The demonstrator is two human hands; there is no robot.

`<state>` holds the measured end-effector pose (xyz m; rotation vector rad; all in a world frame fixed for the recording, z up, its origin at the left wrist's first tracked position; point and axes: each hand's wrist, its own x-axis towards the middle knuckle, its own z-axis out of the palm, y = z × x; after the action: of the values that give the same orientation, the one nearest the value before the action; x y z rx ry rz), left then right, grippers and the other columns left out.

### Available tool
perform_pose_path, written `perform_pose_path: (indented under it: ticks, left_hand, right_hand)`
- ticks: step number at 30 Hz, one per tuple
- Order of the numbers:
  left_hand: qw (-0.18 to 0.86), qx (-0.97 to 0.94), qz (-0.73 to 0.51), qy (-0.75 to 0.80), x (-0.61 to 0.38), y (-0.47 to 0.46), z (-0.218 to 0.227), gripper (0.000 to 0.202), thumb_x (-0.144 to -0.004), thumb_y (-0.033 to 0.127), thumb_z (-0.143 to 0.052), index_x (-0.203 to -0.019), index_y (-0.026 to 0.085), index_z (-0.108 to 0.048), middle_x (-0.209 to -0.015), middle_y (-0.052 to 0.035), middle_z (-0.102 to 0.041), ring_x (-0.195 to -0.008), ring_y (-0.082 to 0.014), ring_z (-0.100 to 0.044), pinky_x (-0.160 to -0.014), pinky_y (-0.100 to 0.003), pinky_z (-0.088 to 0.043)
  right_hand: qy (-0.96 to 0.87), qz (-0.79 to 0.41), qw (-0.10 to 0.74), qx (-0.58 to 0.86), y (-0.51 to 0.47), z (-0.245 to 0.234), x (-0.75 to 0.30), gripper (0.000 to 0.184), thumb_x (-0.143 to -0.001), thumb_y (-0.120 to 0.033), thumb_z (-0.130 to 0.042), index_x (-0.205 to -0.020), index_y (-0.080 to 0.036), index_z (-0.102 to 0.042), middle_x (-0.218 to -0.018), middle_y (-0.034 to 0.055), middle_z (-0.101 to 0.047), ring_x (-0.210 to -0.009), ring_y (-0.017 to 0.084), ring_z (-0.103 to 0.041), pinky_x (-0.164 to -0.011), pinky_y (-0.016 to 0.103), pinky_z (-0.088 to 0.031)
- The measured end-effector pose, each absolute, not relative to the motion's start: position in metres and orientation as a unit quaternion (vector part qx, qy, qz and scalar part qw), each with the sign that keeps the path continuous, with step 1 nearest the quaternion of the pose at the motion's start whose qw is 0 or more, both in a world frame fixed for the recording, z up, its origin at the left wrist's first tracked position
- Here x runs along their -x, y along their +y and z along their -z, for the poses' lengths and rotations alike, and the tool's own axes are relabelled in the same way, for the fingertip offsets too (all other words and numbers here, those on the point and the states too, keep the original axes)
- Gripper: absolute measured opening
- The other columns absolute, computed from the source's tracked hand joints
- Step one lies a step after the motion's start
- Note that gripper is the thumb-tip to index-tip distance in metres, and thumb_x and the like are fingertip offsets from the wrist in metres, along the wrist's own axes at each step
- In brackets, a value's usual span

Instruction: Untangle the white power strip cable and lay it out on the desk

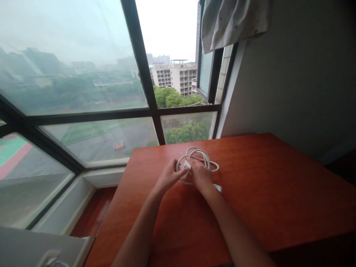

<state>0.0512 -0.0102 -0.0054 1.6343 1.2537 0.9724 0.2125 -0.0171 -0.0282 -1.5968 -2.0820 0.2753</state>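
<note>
A white cable (pixel 204 158) lies in loose loops on the reddish-brown wooden table (pixel 278 185). My left hand (pixel 169 175) pinches a small white piece of the cable at its fingertips. My right hand (pixel 200 176) is closed over the same spot from the right, fingers curled on the cable. Both hands meet over the near side of the coil. A white end of the cable shows just under my right wrist.
A large dark-framed window (pixel 144 78) runs along the table's far and left sides, with buildings and trees outside. A grey wall (pixel 300 74) stands to the right. Grey cloth (pixel 233 20) hangs at the top. A white ledge (pixel 36 248) sits at the lower left.
</note>
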Motion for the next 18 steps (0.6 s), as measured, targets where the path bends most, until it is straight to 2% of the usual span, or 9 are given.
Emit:
perform_pose_path:
  ticks: [2, 5, 8, 14, 18]
  left_hand:
    - [0.379, -0.672, -0.376, 0.514, -0.049, -0.007, 0.009, 0.04, -0.069, 0.051, -0.072, -0.074, 0.017, -0.052, -0.067, 0.0022, -0.051, -0.06, -0.0115, -0.045, -0.054, -0.023, -0.036]
    - [0.418, -0.666, -0.368, 0.497, -0.041, -0.002, 0.014, 0.038, -0.071, 0.049, -0.071, -0.079, 0.016, -0.053, -0.069, 0.0018, -0.052, -0.062, -0.012, -0.048, -0.056, -0.023, -0.037]
    - [0.443, -0.655, -0.371, 0.487, -0.034, 0.0, 0.014, 0.04, -0.069, 0.047, -0.073, -0.086, 0.015, -0.055, -0.073, 0.0013, -0.055, -0.064, -0.0124, -0.051, -0.058, -0.023, -0.04]
    - [0.46, -0.657, -0.343, 0.49, -0.027, 0.0, 0.013, 0.045, -0.069, 0.044, -0.072, -0.099, 0.015, -0.055, -0.076, -0.0002, -0.06, -0.067, -0.0139, -0.055, -0.059, -0.024, -0.041]
    - [0.4, -0.671, -0.343, 0.521, -0.03, 0.001, 0.018, 0.039, -0.072, 0.048, -0.069, -0.089, 0.015, -0.055, -0.074, 0.0004, -0.057, -0.066, -0.0139, -0.053, -0.059, -0.024, -0.039]
  right_hand:
    - [-0.766, -0.081, 0.221, 0.598, -0.017, 0.028, -0.21, 0.047, -0.093, -0.023, -0.044, -0.14, -0.02, -0.042, -0.128, 0.0132, -0.058, -0.115, 0.023, -0.054, -0.093, 0.032, -0.041]
    - [-0.77, -0.063, 0.194, 0.605, -0.016, 0.028, -0.207, 0.045, -0.094, -0.015, -0.037, -0.138, -0.019, -0.043, -0.126, 0.0135, -0.059, -0.112, 0.022, -0.055, -0.09, 0.031, -0.041]
    - [-0.758, -0.06, 0.184, 0.623, -0.016, 0.028, -0.208, 0.038, -0.095, -0.012, -0.032, -0.127, -0.02, -0.052, -0.119, 0.0116, -0.062, -0.106, 0.021, -0.058, -0.088, 0.03, -0.041]
    - [-0.75, -0.063, 0.171, 0.636, -0.019, 0.028, -0.207, 0.03, -0.097, -0.017, -0.03, -0.112, -0.018, -0.057, -0.105, 0.0105, -0.066, -0.095, 0.02, -0.063, -0.08, 0.029, -0.041]
    - [-0.733, -0.069, 0.156, 0.658, -0.018, 0.031, -0.202, 0.024, -0.094, -0.026, -0.043, -0.113, -0.018, -0.056, -0.107, 0.0112, -0.066, -0.095, 0.022, -0.064, -0.078, 0.029, -0.042]
